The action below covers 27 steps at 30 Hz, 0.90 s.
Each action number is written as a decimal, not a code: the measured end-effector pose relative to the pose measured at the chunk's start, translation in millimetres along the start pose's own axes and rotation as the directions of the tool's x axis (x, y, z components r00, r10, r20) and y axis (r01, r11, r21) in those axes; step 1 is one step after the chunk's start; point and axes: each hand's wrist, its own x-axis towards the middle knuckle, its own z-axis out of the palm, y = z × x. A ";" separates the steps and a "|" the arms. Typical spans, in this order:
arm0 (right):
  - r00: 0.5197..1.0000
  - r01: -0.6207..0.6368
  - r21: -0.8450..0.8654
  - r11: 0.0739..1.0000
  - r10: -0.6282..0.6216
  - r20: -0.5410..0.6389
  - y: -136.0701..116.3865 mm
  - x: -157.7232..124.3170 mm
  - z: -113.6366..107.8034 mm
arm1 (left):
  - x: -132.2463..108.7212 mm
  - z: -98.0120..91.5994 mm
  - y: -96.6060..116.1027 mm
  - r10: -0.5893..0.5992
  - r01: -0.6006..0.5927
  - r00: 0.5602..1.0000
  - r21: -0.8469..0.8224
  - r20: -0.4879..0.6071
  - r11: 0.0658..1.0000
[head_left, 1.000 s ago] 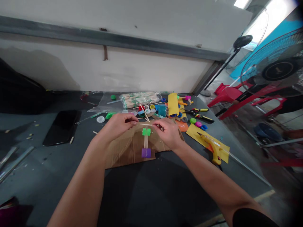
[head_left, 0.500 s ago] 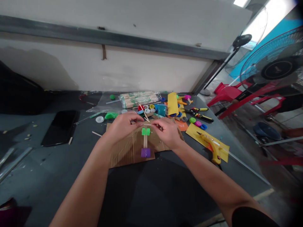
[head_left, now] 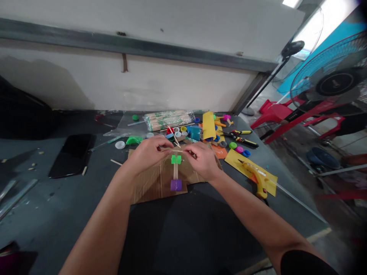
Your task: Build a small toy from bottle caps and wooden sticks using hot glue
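Observation:
My left hand [head_left: 151, 151] and my right hand [head_left: 200, 158] are both closed in a pinch, one on each end of a short wooden stick [head_left: 176, 150]. The stick lies crosswise at the far end of a small assembly of wooden sticks [head_left: 176, 171]. A bright green cap piece [head_left: 176, 159] sits on that assembly just below the pinched stick, and a purple bottle cap [head_left: 176, 185] is at its near end. Beneath it all is a flat piece of brown cardboard [head_left: 151, 187]. Another pair of thin sticks [head_left: 173, 136] stands out beyond my fingertips.
At the back lie a plastic-wrapped bundle of sticks [head_left: 169, 119] and several coloured caps [head_left: 183, 131]. To the right are pliers [head_left: 243, 140] and a yellow glue gun [head_left: 259, 179] on yellow card [head_left: 233, 158]. A black phone [head_left: 71, 156] lies left; a fan [head_left: 335, 82] stands beyond the table.
Both hands keep their pinch on the stick, almost still. The whole view has shifted very slightly; nothing else visibly differs.

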 end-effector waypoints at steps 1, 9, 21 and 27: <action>1.000 0.002 0.000 1.000 -0.002 -0.002 -0.1 0.0 0.0 | -0.7 -2.4 -0.6 -0.013 0.013 1.000 0.001 0.000 1.000; 1.000 0.011 0.001 1.000 -0.011 0.016 0.4 1.1 1.3 | -1.7 -1.6 -3.0 -0.054 0.054 0.998 -0.015 0.023 0.998; 1.000 -0.021 0.014 1.000 0.021 0.004 0.1 -0.4 2.2 | -1.6 -3.9 2.4 -0.081 0.081 0.997 0.010 0.014 0.997; 0.999 -0.023 0.006 1.000 0.023 0.025 -1.2 0.9 1.1 | -0.8 -2.8 -0.1 -0.098 0.099 0.995 -0.015 0.023 0.995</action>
